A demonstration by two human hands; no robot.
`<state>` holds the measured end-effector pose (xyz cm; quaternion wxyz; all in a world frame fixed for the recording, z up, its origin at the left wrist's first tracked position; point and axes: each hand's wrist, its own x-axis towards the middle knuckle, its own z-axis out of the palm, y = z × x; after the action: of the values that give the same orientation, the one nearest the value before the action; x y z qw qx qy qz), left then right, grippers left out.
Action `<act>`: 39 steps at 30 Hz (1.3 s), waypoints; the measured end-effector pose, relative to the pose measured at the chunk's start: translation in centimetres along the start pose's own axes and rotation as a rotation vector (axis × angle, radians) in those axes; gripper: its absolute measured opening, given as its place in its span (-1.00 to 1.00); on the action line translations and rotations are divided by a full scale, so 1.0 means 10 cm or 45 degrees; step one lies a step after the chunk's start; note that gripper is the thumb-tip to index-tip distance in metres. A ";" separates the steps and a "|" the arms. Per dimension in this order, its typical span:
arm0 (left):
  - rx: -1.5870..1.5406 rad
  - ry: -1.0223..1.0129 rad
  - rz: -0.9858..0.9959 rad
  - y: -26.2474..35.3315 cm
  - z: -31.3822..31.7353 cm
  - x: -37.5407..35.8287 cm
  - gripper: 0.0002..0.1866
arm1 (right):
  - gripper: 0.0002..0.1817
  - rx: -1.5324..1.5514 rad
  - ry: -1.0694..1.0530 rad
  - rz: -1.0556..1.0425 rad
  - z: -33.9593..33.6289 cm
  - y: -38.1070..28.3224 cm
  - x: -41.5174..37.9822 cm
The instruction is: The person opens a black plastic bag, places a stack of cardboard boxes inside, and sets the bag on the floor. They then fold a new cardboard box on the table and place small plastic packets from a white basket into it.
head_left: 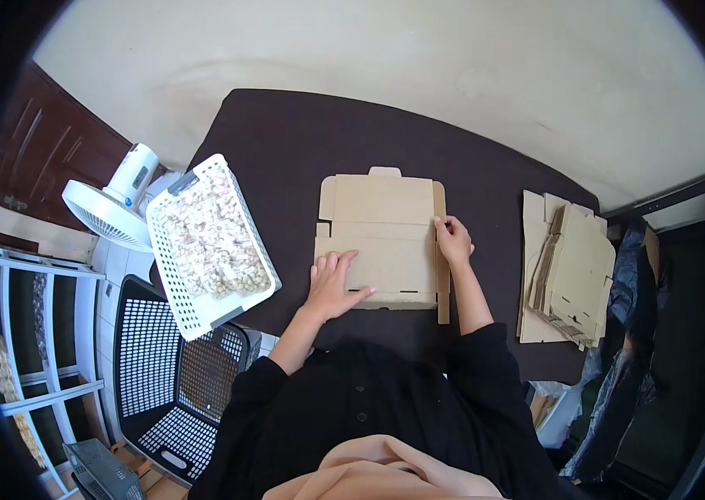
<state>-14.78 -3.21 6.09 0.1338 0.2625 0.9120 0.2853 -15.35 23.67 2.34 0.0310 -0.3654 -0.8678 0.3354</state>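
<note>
An unfolded cardboard box blank (386,258) lies on the dark table (286,150), with its small tab pointing to the far side. My left hand (334,285) rests flat on the blank's lower left part, fingers spread. At the right edge, my right hand (454,240) pinches the cardboard side flap between thumb and fingers. The flap strip below that hand runs down past the blank's near edge.
A white basket (167,258) of small pale items in clear plastic stands at the table's left, beside a white fan (115,208). Flat cardboard blanks (577,267) are stacked at the right. Black crates (148,358) sit below left.
</note>
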 end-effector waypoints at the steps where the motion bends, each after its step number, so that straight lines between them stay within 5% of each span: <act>1: 0.003 -0.006 0.003 0.01 -0.01 -0.01 -0.17 | -0.60 0.027 0.009 0.013 0.01 0.02 0.01; 7: -0.141 0.012 -0.026 -0.14 0.04 0.02 -0.15 | -0.67 0.381 -0.069 -0.020 -0.07 0.10 -0.01; 15: 0.108 -0.001 -0.017 0.01 -0.10 0.11 -0.04 | -0.81 0.601 0.039 -0.741 -0.54 -0.40 -0.29; 17: 0.038 -0.157 -0.143 0.03 -0.11 0.20 -0.01 | -0.78 0.423 0.082 -1.132 -0.66 -0.56 -0.33; 19: 0.041 -0.157 -0.185 0.04 -0.09 0.23 -0.04 | -0.77 0.355 0.063 -1.212 -0.69 -0.65 -0.41; 21: 0.108 -0.031 -0.107 -0.01 0.02 0.19 -0.10 | -0.74 -0.124 0.003 -1.490 -0.67 -0.73 -0.51; 26: 0.012 -0.056 0.015 -0.02 0.01 -0.17 -0.29 | -0.37 -0.739 -0.304 -1.362 -0.27 -0.48 -0.62; 39: -0.313 -0.120 0.069 -0.04 -0.13 -0.66 -0.46 | -0.27 -0.999 -0.436 -1.159 -0.25 -0.56 -0.74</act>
<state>-9.99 -7.67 7.51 0.2000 0.2819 0.8553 0.3860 -12.57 17.37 9.07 -0.1052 0.1157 -0.9877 -0.0015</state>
